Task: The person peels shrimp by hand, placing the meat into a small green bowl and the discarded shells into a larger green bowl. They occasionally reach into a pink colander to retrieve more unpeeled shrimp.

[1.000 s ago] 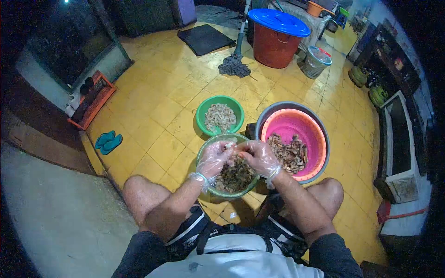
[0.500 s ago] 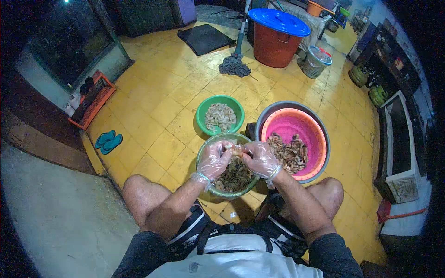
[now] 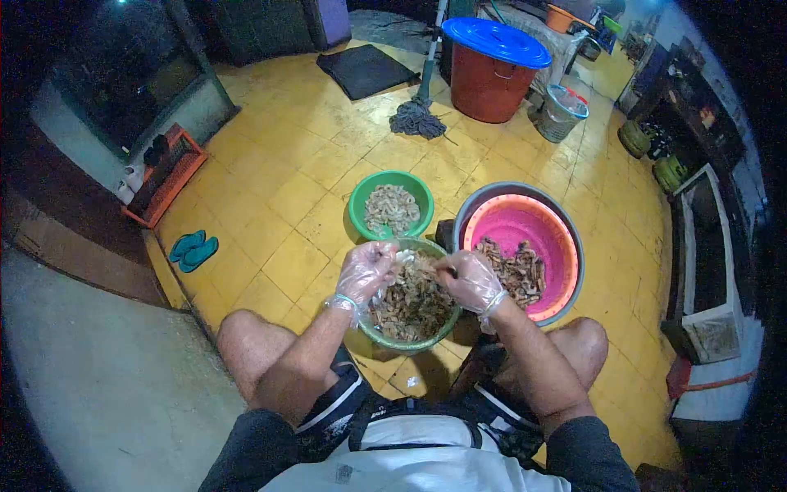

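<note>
Both my hands wear clear plastic gloves above a green bowl (image 3: 390, 338) heaped with brownish shrimp shells (image 3: 410, 307). My left hand (image 3: 369, 269) is closed in a pinch on a pale shrimp (image 3: 404, 257) at the bowl's left rim. Over the right side, my right hand (image 3: 473, 279) pinches a thin brownish bit of shrimp shell (image 3: 429, 265); its exact shape is blurred. Just behind sits a smaller green basin (image 3: 357, 197) with pale peeled shrimp (image 3: 391, 208). To the right, a pink colander (image 3: 502, 215) holds darker unpeeled shrimp (image 3: 516, 275) inside a grey tub (image 3: 580, 271).
Yellow tiles (image 3: 270, 189) cover the floor. Farther back stand a mop (image 3: 417, 119), a brown bucket with a blue lid (image 3: 489, 82) and a small pail (image 3: 562, 115). Teal sandals (image 3: 194, 250) and an orange rack (image 3: 168, 184) are on the left. A shelf (image 3: 705, 254) lines the right.
My hands have drawn apart from their touching position above the bowl. The right hand has moved right with the shell bit, and more of the shell heap shows between them.
</note>
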### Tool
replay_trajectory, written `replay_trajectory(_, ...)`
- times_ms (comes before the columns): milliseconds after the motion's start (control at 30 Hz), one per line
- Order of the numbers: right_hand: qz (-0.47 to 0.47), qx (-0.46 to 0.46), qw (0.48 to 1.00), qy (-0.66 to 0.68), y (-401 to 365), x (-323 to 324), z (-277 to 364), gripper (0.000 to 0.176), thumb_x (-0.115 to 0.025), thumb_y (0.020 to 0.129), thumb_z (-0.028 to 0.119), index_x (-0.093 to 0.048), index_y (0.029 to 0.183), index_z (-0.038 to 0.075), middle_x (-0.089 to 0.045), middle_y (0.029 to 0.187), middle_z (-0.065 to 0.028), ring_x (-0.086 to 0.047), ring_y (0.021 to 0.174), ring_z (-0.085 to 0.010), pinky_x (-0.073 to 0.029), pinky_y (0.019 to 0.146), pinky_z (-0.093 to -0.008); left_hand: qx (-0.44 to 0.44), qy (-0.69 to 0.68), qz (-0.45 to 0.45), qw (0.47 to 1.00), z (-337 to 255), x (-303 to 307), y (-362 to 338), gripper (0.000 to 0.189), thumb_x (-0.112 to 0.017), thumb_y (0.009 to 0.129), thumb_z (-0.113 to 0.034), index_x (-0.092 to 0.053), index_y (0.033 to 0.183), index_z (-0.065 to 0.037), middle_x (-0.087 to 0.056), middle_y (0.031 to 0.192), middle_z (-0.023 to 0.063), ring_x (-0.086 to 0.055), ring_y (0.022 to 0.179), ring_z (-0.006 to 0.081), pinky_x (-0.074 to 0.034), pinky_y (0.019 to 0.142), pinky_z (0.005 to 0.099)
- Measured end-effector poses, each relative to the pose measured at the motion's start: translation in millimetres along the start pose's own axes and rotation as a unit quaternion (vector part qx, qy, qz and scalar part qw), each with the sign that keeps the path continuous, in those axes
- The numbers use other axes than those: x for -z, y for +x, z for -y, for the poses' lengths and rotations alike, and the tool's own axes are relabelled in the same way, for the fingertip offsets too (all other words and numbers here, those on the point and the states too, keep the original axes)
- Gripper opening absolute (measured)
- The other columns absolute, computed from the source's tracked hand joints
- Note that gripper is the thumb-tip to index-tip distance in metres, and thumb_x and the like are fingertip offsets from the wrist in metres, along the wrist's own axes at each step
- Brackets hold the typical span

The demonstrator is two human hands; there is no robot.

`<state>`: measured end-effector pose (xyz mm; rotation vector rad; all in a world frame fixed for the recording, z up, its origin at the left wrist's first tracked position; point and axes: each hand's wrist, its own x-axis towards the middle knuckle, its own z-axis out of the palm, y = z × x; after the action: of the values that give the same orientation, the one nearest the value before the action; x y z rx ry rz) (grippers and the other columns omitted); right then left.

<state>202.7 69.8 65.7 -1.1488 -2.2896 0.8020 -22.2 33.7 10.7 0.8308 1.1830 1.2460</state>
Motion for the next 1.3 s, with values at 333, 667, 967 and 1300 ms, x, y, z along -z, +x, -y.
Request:
replay_trajectory(333,0.023,-0.017,0.991,0.131,-7,-41,-2,0.041,-0.064,0.083,0.026,-0.061,0.116,0.002,-0.063,0.109,-0.0269,-0.061,0.104,-0.0417,-0.047,0.092,-0.0461,0.008,0.315,0.043,0.948,-25,-12,-19,0.024,-0.069,0.087,-0.011,-0.065,0.108,0.000,-0.065,0.076,0.0031,-0.059,0.066,0.0094,-0.051,0.060,0.0264)
replay_trajectory(667,0.053,-0.031,0.997,0.041,58,-43,-15,0.038,-0.056,0.087,0.036,-0.066,0.081,0.000,-0.063,0.077,-0.0265,-0.063,0.072,-0.0430,-0.048,0.069,-0.0523,-0.133,0.386,-0.042,0.912,-30,5,-5,0.031,-0.066,0.086,-0.016,-0.064,0.112,0.000,-0.069,0.089,0.0093,-0.064,0.077,0.0124,-0.052,0.072,0.0275)
replay_trajectory(967,-0.048,-0.022,0.994,-0.100,113,50,-139,0.027,-0.058,0.078,0.024,-0.069,0.086,0.001,-0.066,0.081,-0.0233,-0.066,0.075,-0.0374,-0.051,0.070,-0.0470,-0.075,0.292,-0.072,0.951,-54,1,-14,0.035,-0.068,0.086,-0.013,-0.062,0.115,0.005,-0.068,0.098,0.0113,-0.064,0.088,0.0157,-0.051,0.081,0.0307)
replay_trajectory(1300,0.074,-0.287,0.923,-0.244,40,-26,-278,0.039,-0.067,0.079,0.027,-0.069,0.117,0.016,-0.068,0.113,-0.0165,-0.065,0.106,-0.0319,-0.050,0.091,-0.0436,-0.049,0.322,-0.084,0.942,-63,-7,-12,0.032,-0.067,0.088,-0.013,-0.062,0.115,0.004,-0.068,0.099,0.0107,-0.064,0.090,0.0143,-0.052,0.082,0.0293)
